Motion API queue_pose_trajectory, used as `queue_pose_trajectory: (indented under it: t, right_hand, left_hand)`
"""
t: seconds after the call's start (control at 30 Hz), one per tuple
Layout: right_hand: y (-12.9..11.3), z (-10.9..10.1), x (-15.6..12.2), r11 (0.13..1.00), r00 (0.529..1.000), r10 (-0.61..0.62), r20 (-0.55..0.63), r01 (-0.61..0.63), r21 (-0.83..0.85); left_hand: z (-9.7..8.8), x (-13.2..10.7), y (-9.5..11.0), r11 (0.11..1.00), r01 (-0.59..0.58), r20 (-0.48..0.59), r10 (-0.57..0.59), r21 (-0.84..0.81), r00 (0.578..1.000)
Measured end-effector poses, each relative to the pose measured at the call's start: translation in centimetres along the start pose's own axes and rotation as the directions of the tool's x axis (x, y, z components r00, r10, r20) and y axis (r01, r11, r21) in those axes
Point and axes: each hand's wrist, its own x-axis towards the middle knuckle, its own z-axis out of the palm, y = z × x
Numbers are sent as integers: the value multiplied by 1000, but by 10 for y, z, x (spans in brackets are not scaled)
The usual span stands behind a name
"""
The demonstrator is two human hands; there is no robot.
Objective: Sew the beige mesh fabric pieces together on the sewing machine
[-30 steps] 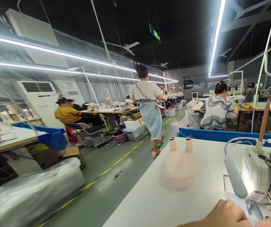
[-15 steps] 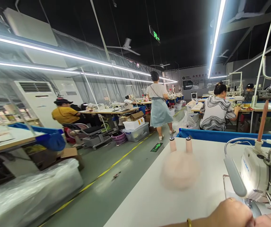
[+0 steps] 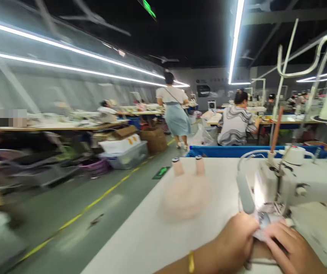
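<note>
My left hand (image 3: 238, 236), a yellow band on its wrist, is closed at the front of a white sewing machine (image 3: 274, 186). My right hand (image 3: 290, 243) lies just right of it, fingers bent and pressed down. Between the two hands, below the needle area, shows a small piece of pale fabric (image 3: 262, 251), mostly covered by the fingers and blurred. On the white tabletop (image 3: 140, 239) to the left rests a soft, pale pink bundle (image 3: 188, 196), smeared by motion. Two pink thread spools (image 3: 177, 166) with dark tops stand behind it.
A blue cloth trough (image 3: 217, 151) runs along the table's far edge. White fabric (image 3: 320, 232) lies right of the machine. Left is an aisle with a yellow floor line (image 3: 95, 203), plastic bins (image 3: 126, 154) and boxes. One person (image 3: 175, 110) walks there; another (image 3: 234, 121) sits ahead.
My view has swung to the right, so the machine and both my hands now show more fully. The person in the aisle has walked farther off.
</note>
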Motion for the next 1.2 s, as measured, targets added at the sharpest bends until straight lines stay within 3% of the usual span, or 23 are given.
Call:
queue_pose_trajectory:
  t: [0.07,0.17,0.27,0.37,0.5,0.57,0.67,0.8,0.93,1.2]
  right_hand:
    - [-10,-16,13,977,971,198,131,-207,57]
    - [-15,-24,28,898,897,388,213,-420,129]
    - [-15,-25,32,819,835,496,240,-541,189]
    - [-17,-25,32,786,814,523,254,-576,226]
    - [-19,-27,32,798,824,498,272,-558,229]
    - [-18,-28,31,839,854,443,274,-502,210]
    - [-16,-30,26,942,916,262,305,-312,127]
    - [-14,-34,21,995,921,100,378,-102,-14]
    - [-13,-35,21,996,911,81,404,-55,-76]
    - [-9,-32,19,987,921,121,370,-72,-144]
  left_hand:
    - [-3,-1,-1,993,29,-44,-34,-113,998]
    - [-6,5,-11,969,63,-25,-71,-237,997]
    - [-7,10,-15,955,82,0,-85,-284,996]
    - [-7,10,-12,951,115,-16,-125,-286,992]
    - [-5,10,-10,947,133,-24,-147,-293,989]
    - [-4,7,-10,957,87,-64,-109,-278,992]
    - [-4,-2,-9,985,-78,-129,58,-157,990]
    - [-5,-16,-4,965,-258,-140,262,49,955]
    - [-6,-21,0,938,-321,-166,340,133,925]
    - [-6,-14,-1,928,-321,-220,358,187,907]
